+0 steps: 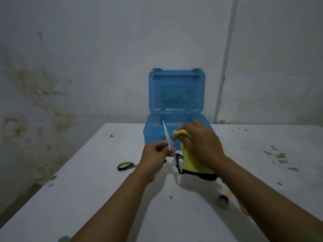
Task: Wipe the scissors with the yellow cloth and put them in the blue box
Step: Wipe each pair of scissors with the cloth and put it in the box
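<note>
- The scissors (pixel 168 137) are being held open above the white table (pixel 104 198), just in front of the blue box (pixel 176 109); one bare blade is pointing up and away, the other blade is going into the cloth, and the two green-and-black handles are spreading apart, one out to the left and one low beside the cloth.
- The left hand (pixel 154 154) is pinching the scissors near the pivot, fingers curling tightly round the metal.
- The right hand (pixel 199 142) is gripping the yellow cloth (pixel 194 163), bunching its top round the second blade; the rest of the cloth is hanging down under the hand, its dark edge lying near the table.
- The blue box is sitting at the table's far edge with its lid standing upright and open.
- A blurred yellow-and-blue object (pixel 224 198) is lying on the table beneath the right forearm; I cannot tell what it is.
- A stained wall (pixel 52 84) is rising behind the table.
</note>
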